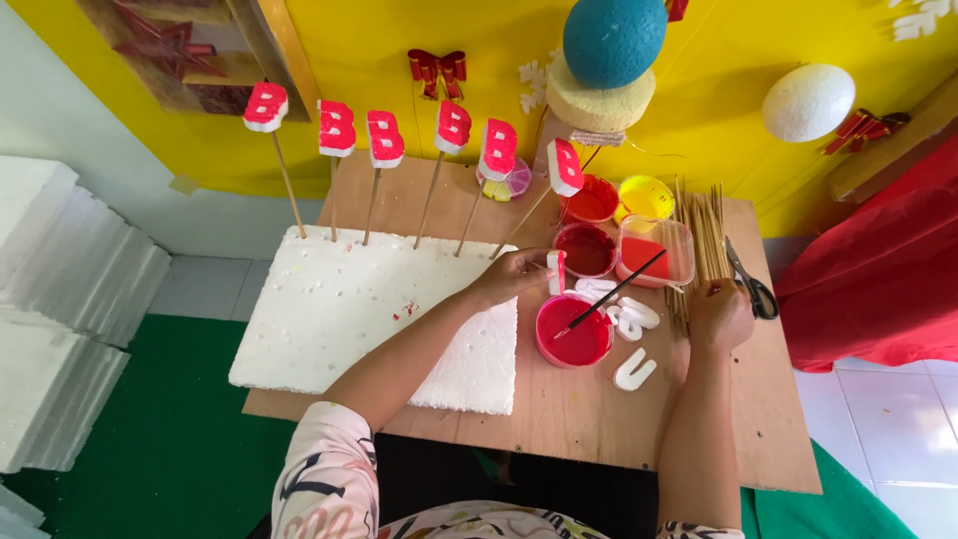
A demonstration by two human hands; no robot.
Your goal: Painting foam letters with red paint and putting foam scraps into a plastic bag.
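Note:
My left hand (509, 274) holds a small foam letter (556, 271), white with red paint on it, just above a round cup of red paint (574, 334). My right hand (718, 314) rests on a bundle of wooden skewers (701, 245), fingers curled on them. A thin paintbrush (614, 294) leans across the paint cup, its tip in the red paint. Several white unpainted foam letters (631, 324) lie between my hands on the wooden board (599, 419).
A white foam slab (339, 309) holds several red-painted letters on sticks (384, 140). Paint pots of red (586, 250), orange (654, 250) and yellow (646, 197) stand behind. Scissors (750, 284) lie at right. Foam balls, foam blocks at left, a red cloth at right.

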